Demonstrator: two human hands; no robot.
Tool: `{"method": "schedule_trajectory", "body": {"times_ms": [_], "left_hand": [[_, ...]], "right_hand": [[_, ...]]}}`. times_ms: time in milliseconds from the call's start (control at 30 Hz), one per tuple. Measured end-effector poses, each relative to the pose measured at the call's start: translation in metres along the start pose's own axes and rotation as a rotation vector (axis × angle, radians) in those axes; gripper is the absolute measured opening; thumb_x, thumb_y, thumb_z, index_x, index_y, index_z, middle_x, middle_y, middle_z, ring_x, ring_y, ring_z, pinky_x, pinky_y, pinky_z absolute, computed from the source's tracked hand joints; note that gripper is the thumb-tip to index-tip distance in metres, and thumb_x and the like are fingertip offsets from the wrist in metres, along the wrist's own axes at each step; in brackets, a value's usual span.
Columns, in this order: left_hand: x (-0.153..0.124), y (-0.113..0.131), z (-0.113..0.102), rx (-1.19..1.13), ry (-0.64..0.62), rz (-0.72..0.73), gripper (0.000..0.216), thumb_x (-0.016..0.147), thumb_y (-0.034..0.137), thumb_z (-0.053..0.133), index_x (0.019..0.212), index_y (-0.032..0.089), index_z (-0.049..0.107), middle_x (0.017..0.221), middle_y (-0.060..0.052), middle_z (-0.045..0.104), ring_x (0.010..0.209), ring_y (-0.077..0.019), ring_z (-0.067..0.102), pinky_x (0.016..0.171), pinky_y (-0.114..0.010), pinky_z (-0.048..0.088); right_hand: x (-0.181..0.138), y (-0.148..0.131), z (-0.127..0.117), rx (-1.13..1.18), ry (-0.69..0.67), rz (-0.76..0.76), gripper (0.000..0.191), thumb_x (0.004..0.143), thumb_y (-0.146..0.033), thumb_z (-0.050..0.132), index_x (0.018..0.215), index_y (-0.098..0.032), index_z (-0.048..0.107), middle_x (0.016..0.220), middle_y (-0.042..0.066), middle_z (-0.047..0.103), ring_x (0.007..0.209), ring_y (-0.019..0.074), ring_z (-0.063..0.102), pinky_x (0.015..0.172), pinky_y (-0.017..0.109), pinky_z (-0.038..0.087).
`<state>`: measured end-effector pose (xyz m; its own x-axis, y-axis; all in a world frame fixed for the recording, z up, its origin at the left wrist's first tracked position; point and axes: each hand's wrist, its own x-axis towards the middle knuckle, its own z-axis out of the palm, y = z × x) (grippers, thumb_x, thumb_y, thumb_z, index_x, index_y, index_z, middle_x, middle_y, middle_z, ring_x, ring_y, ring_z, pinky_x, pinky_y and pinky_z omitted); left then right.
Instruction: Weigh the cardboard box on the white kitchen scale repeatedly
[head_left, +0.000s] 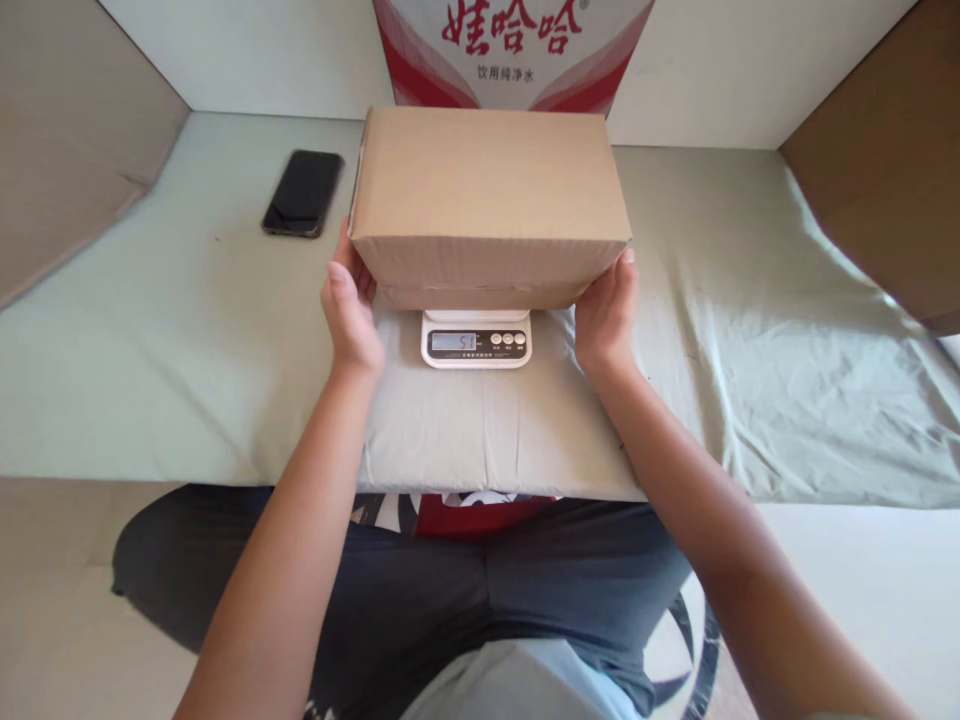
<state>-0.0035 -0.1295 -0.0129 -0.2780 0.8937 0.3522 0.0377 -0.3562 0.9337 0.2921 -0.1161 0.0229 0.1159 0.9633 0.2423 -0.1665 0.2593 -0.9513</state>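
A closed brown cardboard box [491,180] rests on or just above a small white kitchen scale [476,358], and it hides most of the weighing plate. The scale's lit display appears to read 51, with several round buttons to its right. My left hand [352,310] grips the box's left side, thumb up and fingers partly hidden behind the edge. On the opposite side my right hand [609,308] holds the lower right corner, its fingers reaching under and along the side.
A black phone [304,193] lies left of the box on the pale green cloth [187,380]. Behind the box stands a red and white printed carton [517,60] against the white wall. Large brown cardboard boxes [885,170] flank both sides. The table's front edge is above my legs.
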Motion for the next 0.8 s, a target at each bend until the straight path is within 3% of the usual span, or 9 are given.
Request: {"method": "schedule_trajectory", "body": {"times_ms": [100, 233, 400, 567, 800], "left_hand": [[-0.001, 0.003, 0.001, -0.013, 0.023, -0.021, 0.098, 0.084, 0.105, 0.038, 0.152, 0.042, 0.066, 0.169, 0.005, 0.060, 0.174, -0.0368, 0.019, 0.140, -0.058, 0.036], [-0.001, 0.007, 0.004, -0.052, 0.042, -0.053, 0.094, 0.077, 0.107, 0.048, 0.144, 0.047, 0.071, 0.166, 0.008, 0.062, 0.173, -0.0367, 0.026, 0.142, -0.054, 0.036], [-0.002, 0.006, 0.005, -0.062, 0.012, -0.037, 0.093, 0.080, 0.106, 0.045, 0.149, 0.048, 0.069, 0.165, 0.007, 0.062, 0.173, -0.0348, 0.028, 0.142, -0.055, 0.035], [-0.002, 0.003, 0.004, -0.057, -0.014, 0.009, 0.093, 0.086, 0.103, 0.043, 0.151, 0.043, 0.068, 0.164, 0.000, 0.063, 0.170, -0.0372, 0.035, 0.141, -0.056, 0.037], [-0.005, 0.010, 0.013, -0.097, 0.031, 0.064, 0.088, 0.089, 0.099, 0.048, 0.141, 0.034, 0.075, 0.153, -0.006, 0.073, 0.155, -0.0349, 0.058, 0.130, -0.048, 0.050]], "right_hand": [[-0.001, -0.004, 0.002, 0.001, -0.025, -0.009, 0.062, 0.098, -0.085, 0.041, 0.127, -0.040, 0.072, 0.157, -0.005, 0.071, 0.168, 0.0279, 0.046, 0.145, 0.047, 0.037], [-0.003, -0.008, 0.005, -0.032, -0.005, 0.010, 0.070, 0.095, -0.090, 0.040, 0.130, -0.038, 0.071, 0.155, -0.004, 0.072, 0.171, 0.0309, 0.042, 0.143, 0.052, 0.039], [-0.002, -0.008, 0.005, -0.016, -0.035, -0.017, 0.063, 0.096, -0.087, 0.041, 0.124, -0.041, 0.073, 0.151, -0.007, 0.074, 0.166, 0.0289, 0.049, 0.145, 0.048, 0.037], [-0.002, -0.004, 0.005, -0.055, -0.003, 0.017, 0.065, 0.095, -0.088, 0.039, 0.121, -0.038, 0.072, 0.146, -0.004, 0.075, 0.167, 0.0317, 0.047, 0.144, 0.055, 0.039], [0.003, 0.010, 0.000, 0.006, -0.041, -0.046, 0.060, 0.097, -0.086, 0.043, 0.119, -0.038, 0.072, 0.140, 0.001, 0.075, 0.159, 0.0321, 0.055, 0.141, 0.057, 0.042]]}}
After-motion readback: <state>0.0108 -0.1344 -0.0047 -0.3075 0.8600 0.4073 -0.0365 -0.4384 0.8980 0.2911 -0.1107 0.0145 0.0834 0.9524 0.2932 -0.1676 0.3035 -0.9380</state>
